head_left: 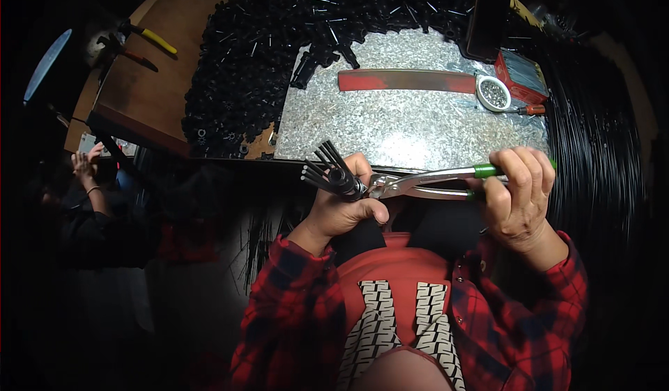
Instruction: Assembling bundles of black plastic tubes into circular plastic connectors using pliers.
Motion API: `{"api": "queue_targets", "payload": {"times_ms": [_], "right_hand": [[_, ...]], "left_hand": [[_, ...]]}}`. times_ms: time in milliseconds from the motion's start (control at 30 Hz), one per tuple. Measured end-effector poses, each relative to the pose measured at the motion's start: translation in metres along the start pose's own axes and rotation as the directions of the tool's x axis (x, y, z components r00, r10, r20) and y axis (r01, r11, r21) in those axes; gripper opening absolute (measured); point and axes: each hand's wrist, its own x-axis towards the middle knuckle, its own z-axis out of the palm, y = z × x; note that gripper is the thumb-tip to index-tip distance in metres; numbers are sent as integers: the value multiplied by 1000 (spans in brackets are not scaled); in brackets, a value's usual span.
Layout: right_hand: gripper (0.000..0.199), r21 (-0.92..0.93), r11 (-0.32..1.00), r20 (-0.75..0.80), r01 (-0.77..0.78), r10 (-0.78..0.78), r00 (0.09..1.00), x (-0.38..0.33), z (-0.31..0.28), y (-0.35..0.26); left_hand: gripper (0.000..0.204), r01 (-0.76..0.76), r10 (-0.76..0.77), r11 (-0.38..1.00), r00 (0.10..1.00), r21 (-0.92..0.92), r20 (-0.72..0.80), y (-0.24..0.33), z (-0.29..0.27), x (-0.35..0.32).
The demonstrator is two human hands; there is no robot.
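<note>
My left hand (333, 215) is closed around a small black hub (341, 181) with several short black rods fanning out of it to the upper left. In my right hand (521, 199) are silver pliers (428, 178) with green handle grips, the handles spread apart. The jaws of the pliers meet the hub's right end, by my left fingertips. Whether they grip anything there is too small to tell. Both hands are over my lap, just in front of the table's near edge.
Behind my hands is a speckled worktop (327, 123) bearing a red-and-grey bar (408, 81), a white dish of small metal bits (493, 94), an orange-handled tool (533, 110) and a red box (519, 77). A heap of black parts (237, 77) lies beyond. Long black rods (592, 140) hang right. Another person's hands (85, 166) show left.
</note>
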Motion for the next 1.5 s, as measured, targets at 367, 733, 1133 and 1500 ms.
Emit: {"api": "queue_targets", "payload": {"times_ms": [367,733,1133,1500], "right_hand": [[30,565,768,403,-301,61,913,-3,-18,2],[30,-208,-393,551,-896,-804,224,-40,-12,-7],[18,36,-309,856,-951,-481,188,-7,-28,-6],[34,665,606,510,-436,59,858,-28,-9,-19]], "left_hand": [[68,-199,200,978,980,-55,-2,0,0,-6],[66,-384,330,917,883,108,334,25,11,3],[77,-14,12,1000,982,5,187,28,-7,7],[74,-107,101,991,992,81,78,34,-4,12]]}}
